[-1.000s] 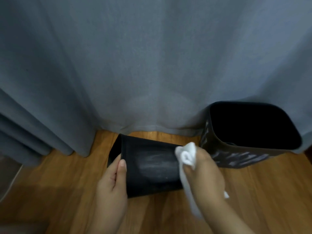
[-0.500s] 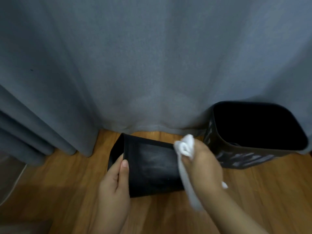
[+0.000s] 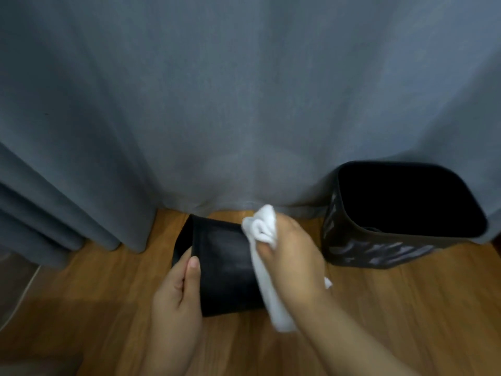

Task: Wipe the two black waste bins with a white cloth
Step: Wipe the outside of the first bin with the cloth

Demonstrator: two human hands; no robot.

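A black waste bin [image 3: 222,264] lies turned over on the wooden floor, its flat dark face up. My left hand [image 3: 179,302] grips its near left edge, thumb on top. My right hand [image 3: 292,261] holds a bunched white cloth [image 3: 261,229] against the bin's upper right part; a tail of the cloth hangs down below the hand. A second black bin [image 3: 379,251] with pale slanted markings stands upright to the right, its dark opening facing me.
A grey curtain [image 3: 244,104] hangs behind both bins and reaches the wooden floor [image 3: 406,308]. Its folds bunch at the left. A pale cord [image 3: 29,283] runs along the floor at the far left.
My right hand with the cloth has slid up and a little left across the bin's face. The left hand keeps its grip on the same edge.
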